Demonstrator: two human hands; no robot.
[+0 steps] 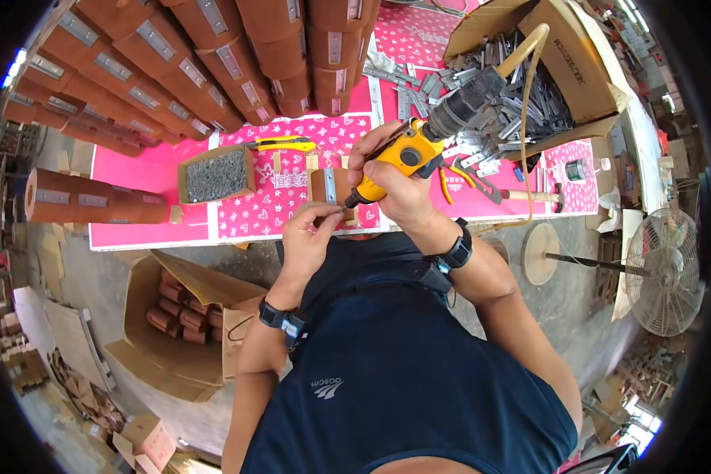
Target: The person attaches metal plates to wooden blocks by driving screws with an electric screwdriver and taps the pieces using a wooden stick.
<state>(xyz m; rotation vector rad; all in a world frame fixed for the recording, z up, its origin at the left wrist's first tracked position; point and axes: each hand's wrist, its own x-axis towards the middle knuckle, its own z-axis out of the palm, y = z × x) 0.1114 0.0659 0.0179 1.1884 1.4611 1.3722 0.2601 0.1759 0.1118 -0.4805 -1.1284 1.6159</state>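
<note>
My right hand [403,189] is wrapped round a yellow-and-black power screwdriver [409,152], whose bit points down and to the left. A tan hose [529,51] runs from its back end. The bit's tip meets the fingertips of my left hand [312,233], which are pinched together; what they hold is too small to make out. Just beyond these fingers lies a brown clay-coloured piece [319,186] with a metal strip [330,187] across it. An open carton of small screws [217,178] stands to the left, near a yellow utility knife [284,144].
Stacked brown pieces with metal strips [233,59] rise at the back left. A carton [572,59] of metal strips stands back right. Pliers [448,186] and a hammer [529,196] lie on the pink table [268,217]. A floor carton [142,292] holds brown pieces; a fan [665,272] stands right.
</note>
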